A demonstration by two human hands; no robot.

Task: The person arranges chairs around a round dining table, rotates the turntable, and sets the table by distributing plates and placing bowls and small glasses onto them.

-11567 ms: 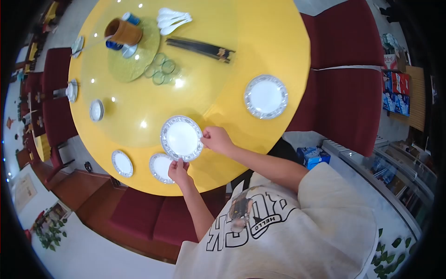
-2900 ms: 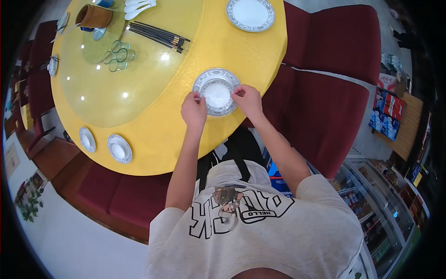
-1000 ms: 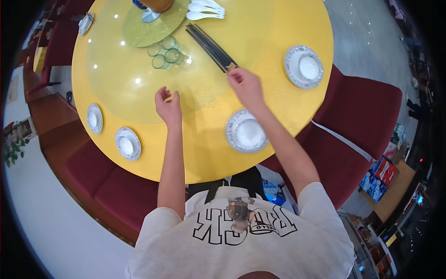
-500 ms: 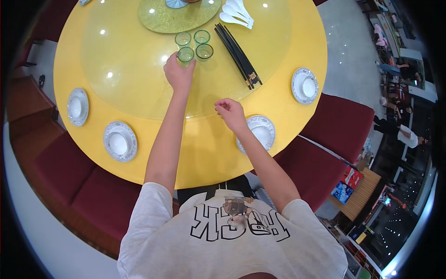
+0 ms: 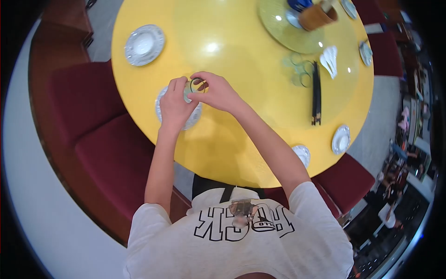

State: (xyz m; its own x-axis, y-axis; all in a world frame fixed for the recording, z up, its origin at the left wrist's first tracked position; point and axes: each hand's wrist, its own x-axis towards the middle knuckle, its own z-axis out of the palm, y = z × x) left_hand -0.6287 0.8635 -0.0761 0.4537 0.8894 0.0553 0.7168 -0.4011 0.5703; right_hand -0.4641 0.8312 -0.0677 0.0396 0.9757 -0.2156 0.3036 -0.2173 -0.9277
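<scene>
My left hand (image 5: 175,104) and my right hand (image 5: 214,93) meet over the near left part of the round yellow table, both closed around a small green-tinted glass (image 5: 187,92). The fingers and thumb of my right hand curve about its dark rim, while my left hand grips its other side. Partly hidden beneath my left hand is a patterned white plate (image 5: 193,122). Off to the right, several similar glasses (image 5: 304,80) stand grouped together, blurred, next to a bundle of black chopsticks (image 5: 316,95).
White spoons (image 5: 329,60) lie beyond the chopsticks. A raised glass turntable (image 5: 278,35) carries a brown wooden container (image 5: 316,17). Bowls on plates (image 5: 145,45) ring the table edge (image 5: 183,160). Dark red chairs (image 5: 104,158) stand around it.
My view has swung left. My left hand has taken a glass from the group and brought it over the near left plate. My right hand has come over and closed on it too.
</scene>
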